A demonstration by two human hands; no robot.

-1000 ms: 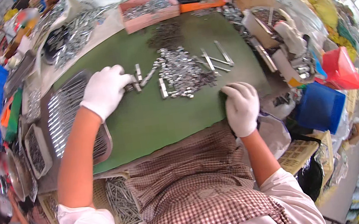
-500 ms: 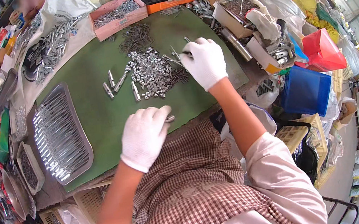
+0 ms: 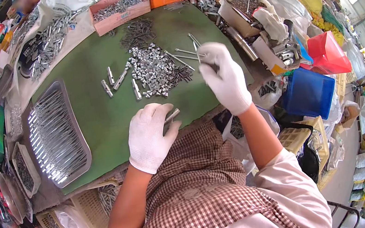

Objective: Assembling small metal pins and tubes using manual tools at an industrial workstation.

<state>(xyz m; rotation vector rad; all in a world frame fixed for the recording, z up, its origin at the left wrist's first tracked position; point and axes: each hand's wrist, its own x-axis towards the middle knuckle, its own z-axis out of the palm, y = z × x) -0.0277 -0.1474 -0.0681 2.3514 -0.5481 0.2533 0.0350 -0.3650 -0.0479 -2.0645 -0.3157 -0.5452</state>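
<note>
My left hand point(image 3: 152, 137), in a white glove, is closed around a short silver metal tube point(image 3: 172, 115) near the front edge of the green mat point(image 3: 103, 46). My right hand point(image 3: 226, 79), also gloved, hovers at the mat's right side beside several thin metal rods point(image 3: 179, 60). Its fingertips are smeared by motion, so whether they grip a rod is unclear. Left of the rods lies a heap of small silver metal pieces point(image 3: 150, 67), with short dark pins point(image 3: 182, 74) at its right edge. Several silver tubes point(image 3: 136, 88) lie just left of the heap.
A grey metal tray point(image 3: 85, 148) of rods in a row stands at the left. Behind the heap are dark pins point(image 3: 137, 32) and a pink box point(image 3: 123, 17) of metal parts. Cartons point(image 3: 236, 15) and a blue bin point(image 3: 309, 93) stand to the right.
My right hand has drawn back toward me and right, its thumb now apart from the fingers. The left hand has shifted slightly right and turned, showing more of the tube.
</note>
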